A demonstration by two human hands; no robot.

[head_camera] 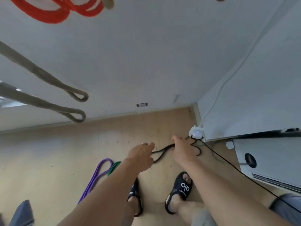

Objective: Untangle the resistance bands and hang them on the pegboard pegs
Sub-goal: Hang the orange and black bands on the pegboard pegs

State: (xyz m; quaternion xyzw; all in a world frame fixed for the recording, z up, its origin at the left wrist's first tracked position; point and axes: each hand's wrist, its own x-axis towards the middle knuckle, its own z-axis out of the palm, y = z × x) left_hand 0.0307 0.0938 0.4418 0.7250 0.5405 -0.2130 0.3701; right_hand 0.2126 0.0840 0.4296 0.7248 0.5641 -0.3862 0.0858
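Resistance bands still on the floor come first, nearest the viewer: a purple band (97, 175) and a green band (114, 168) lie side by side on the wooden floor (48, 152), just to the left of the left forearm and below the level of the fingers, touched by neither hand. Both appear still to need lifting and hanging.

Beyond them, both arms reach down and forward. The left hand (140, 154) and the right hand (183, 150) are on a dark band (160, 152), which runs between them and loops out past the right hand toward the wall corner. The left fingers look curled with the band passing under them; the right hand seems closed round a strand, though the fingers themselves are hidden behind the back of the hand, so the exact grip cannot be told. My judgement is that this band is being picked apart or gathered up.

Farther off, on the wall, two grey bands (71, 93) hang in loops, and a red band (53, 13) hangs above them. So some of the work appears done, with three bands left.
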